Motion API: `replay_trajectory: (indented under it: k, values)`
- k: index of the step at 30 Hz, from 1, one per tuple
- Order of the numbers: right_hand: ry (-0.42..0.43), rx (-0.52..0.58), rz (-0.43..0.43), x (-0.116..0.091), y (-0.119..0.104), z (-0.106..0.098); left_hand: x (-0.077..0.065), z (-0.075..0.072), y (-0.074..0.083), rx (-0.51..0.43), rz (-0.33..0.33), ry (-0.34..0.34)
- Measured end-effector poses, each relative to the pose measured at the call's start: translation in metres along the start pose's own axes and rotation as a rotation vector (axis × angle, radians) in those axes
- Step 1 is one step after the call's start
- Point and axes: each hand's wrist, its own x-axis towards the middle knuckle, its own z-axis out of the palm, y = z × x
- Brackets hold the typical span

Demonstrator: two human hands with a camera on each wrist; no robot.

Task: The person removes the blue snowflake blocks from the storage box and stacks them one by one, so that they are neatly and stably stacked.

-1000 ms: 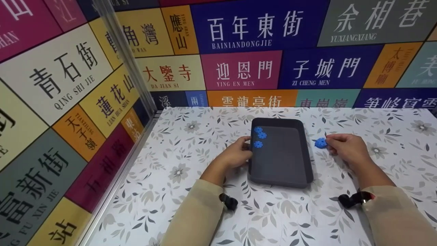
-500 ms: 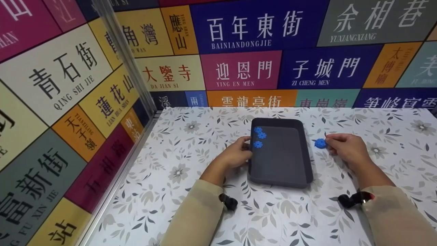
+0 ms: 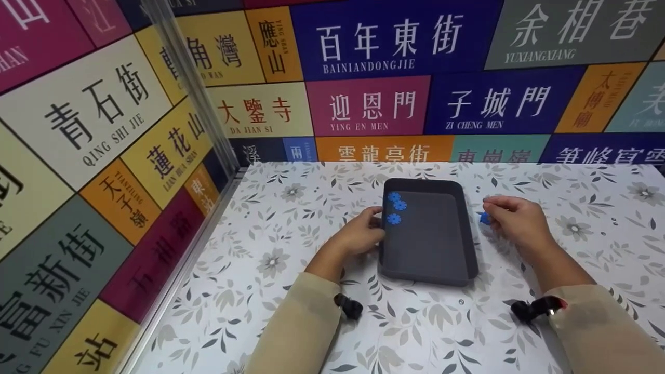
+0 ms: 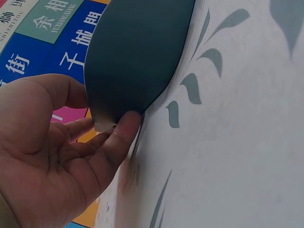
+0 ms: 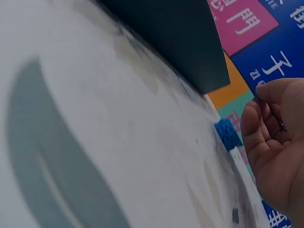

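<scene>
A dark grey tray [image 3: 428, 239] stands on the table, with several blue notched discs [image 3: 394, 219] near its left wall. My left hand [image 3: 361, 232] grips that wall, and the left wrist view shows its fingers curled about the tray's edge [image 4: 137, 52]. To the right of the tray, my right hand [image 3: 514, 221] has thumb and fingertips pinched together. A dark blue sliver shows between them in the right wrist view, most of it hidden by the fingers. Just past this hand [image 5: 270, 137], more blue discs [image 5: 228, 134] sit on the table, partly covered in the head view [image 3: 484, 217].
A white tablecloth [image 3: 270, 311] with a leaf and flower print covers the table. Panels with coloured street-name signs [image 3: 379, 41] rise along the back and left sides. Each wrist carries a small black camera [image 3: 349, 306].
My right hand has shifted slightly left and up, now covering more of the blue discs beside the tray. The left hand and the tray have stayed put.
</scene>
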Motion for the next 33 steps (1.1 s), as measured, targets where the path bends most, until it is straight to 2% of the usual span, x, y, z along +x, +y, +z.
replay_trajectory:
  k: [4,10,17,21,27,33]
  values:
    - [-0.015,0.011,-0.020,-0.005,-0.014,0.011,0.000,-0.001,0.000,-0.002,0.005,-0.003]
    - [-0.080,0.010,-0.054,-0.012,-0.033,0.027,0.000,-0.001,0.001,0.001,0.005,0.000]
    - [-0.132,0.118,-0.104,-0.015,-0.057,0.048,0.000,-0.001,0.000,-0.016,0.009,-0.007]
    - [-0.144,0.138,-0.132,-0.016,-0.072,0.062,0.000,0.000,-0.001,-0.053,0.009,-0.014]
    - [-0.171,0.171,-0.153,-0.011,-0.090,0.082,0.001,0.000,-0.001,-0.083,0.008,-0.017]
    - [-0.218,0.192,-0.127,0.003,-0.100,0.099,0.000,-0.001,0.000,-0.048,0.013,-0.013]
